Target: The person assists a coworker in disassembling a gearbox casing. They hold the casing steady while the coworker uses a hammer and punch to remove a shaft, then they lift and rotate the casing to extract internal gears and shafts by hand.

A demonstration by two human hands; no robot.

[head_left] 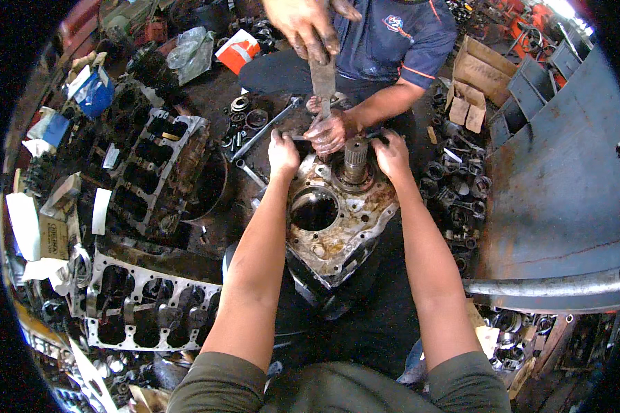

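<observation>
A greasy cast metal gear housing (344, 255) with a round opening lies between my forearms. From its far part a splined shaft (355, 162) stands upright. My left hand (283, 155) is closed on the housing's far left edge, and my right hand (392, 155) grips the far right edge; the fingertips of both are partly hidden. Across from me, a co-worker's lower hand (328, 132) is at the housing's far edge, between my hands. Their other hand (302, 31) is above, at the top of a flat grey metal tool (323, 79) pointing down toward the lower hand.
Engine blocks (151, 165) and a metal engine frame (145, 303) lie to the left. Wrenches (265, 129) and bearing rings (256, 119) are beyond my left hand. Connecting rods (461, 193) line the right, beside a large grey metal panel (558, 179). Cardboard boxes (482, 72) stand at the far right.
</observation>
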